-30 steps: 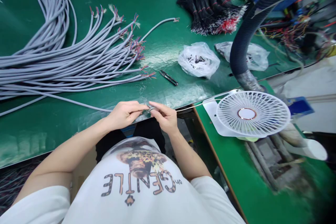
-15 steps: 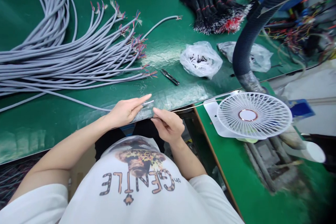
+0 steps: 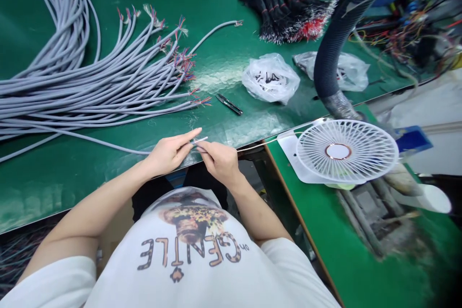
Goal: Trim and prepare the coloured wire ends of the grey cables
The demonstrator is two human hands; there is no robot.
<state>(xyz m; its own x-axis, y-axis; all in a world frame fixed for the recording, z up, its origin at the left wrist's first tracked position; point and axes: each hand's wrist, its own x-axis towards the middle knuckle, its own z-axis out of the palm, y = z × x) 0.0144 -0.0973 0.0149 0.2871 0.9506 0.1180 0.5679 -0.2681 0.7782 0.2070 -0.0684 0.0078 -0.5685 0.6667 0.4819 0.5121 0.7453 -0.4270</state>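
Note:
A single grey cable [image 3: 108, 145] runs from the left along the table's front edge into my left hand [image 3: 170, 154], which is closed around it near its end. Past those fingers a short pale end of the cable sticks out. My right hand [image 3: 221, 160] meets it there, thumb and forefinger pinched at the cable end; its fingertips partly hide what they grip. Just beyond my hands, a pair of thread snips [image 3: 229, 104] lies on the green table. Many more grey cables [image 3: 119, 91] with stripped, coloured wire ends lie spread to the left.
An opened plastic bag [image 3: 271, 79] of small dark parts stands beyond the snips, with another bag [image 3: 348, 72] behind. Bundled black wires [image 3: 285, 2] lie at the back. A black flexible hose [image 3: 330, 53] and a white fan [image 3: 346, 151] stand at the right.
My right hand has moved left and closed on the cable end; before, it was a little apart from it. My left hand keeps its hold. The view has shifted slightly.

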